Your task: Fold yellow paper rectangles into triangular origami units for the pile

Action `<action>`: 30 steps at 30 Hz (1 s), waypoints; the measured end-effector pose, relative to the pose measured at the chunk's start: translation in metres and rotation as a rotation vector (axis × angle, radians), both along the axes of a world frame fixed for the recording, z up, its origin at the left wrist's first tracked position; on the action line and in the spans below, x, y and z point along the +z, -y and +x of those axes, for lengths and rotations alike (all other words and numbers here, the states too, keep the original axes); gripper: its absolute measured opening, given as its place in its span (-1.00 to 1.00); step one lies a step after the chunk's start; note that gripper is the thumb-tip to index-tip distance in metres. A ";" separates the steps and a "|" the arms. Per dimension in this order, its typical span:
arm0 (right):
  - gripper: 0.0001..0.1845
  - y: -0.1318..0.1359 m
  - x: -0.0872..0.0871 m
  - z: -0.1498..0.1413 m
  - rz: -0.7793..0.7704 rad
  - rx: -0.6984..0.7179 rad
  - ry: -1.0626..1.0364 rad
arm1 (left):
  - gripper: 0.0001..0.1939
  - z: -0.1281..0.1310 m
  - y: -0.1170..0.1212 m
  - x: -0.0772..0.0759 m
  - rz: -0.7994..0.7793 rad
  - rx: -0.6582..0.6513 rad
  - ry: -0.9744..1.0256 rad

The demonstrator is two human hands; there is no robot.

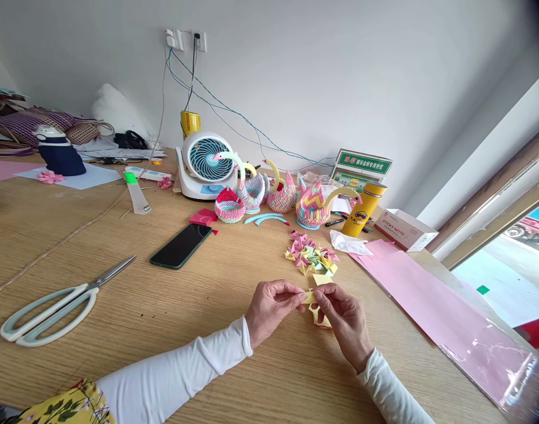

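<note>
Between my two hands is a small strip of yellow paper [309,298], pinched at both ends. The thumb and fingers of my left hand [276,306] close on its left end. My right hand [343,318] grips the right end the same way. Other yellow paper pieces [322,279] lie just beyond and beneath my fingers, partly hidden by them. Farther back sits a loose pile of folded paper pieces [311,254] in pink, yellow and green.
Behind the pile stand several paper swans [311,209], a white fan [208,165] and a yellow flask [363,209]. A phone [181,245] and scissors [66,303] lie to the left. Pink paper sheets [432,306] and a sticky note box [404,228] are at the right.
</note>
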State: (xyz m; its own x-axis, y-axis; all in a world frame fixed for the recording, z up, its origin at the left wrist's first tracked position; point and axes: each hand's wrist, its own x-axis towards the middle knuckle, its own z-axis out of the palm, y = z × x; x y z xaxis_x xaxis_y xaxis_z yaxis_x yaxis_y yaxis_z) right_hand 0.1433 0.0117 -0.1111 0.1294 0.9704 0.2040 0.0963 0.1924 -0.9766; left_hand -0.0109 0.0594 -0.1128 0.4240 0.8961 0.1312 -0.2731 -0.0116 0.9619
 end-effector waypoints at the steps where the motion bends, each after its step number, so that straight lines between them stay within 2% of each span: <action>1: -0.70 0.000 0.000 0.000 0.001 -0.002 0.002 | -0.72 0.000 0.000 0.000 -0.005 0.000 0.002; 10: -0.67 0.001 0.000 0.001 0.015 -0.037 0.045 | -0.71 0.001 0.002 0.002 0.002 -0.023 -0.006; 18: -0.72 0.002 -0.002 0.005 0.035 0.006 0.144 | -0.69 -0.002 0.002 0.001 0.050 -0.172 -0.054; 24: -0.70 0.003 -0.004 0.006 0.000 0.021 0.210 | -0.65 -0.001 0.001 0.004 0.057 -0.166 -0.060; 30: -0.65 0.001 -0.004 0.004 -0.046 0.043 0.154 | -0.63 0.000 -0.004 -0.002 0.020 -0.132 -0.061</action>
State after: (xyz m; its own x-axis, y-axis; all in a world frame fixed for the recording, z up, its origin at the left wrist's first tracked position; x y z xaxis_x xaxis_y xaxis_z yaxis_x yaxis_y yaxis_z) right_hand 0.1468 0.0109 -0.1154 0.0580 0.9832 0.1731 0.2383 0.1548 -0.9588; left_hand -0.0106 0.0631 -0.1143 0.5459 0.8294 0.1190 -0.2144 0.0010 0.9767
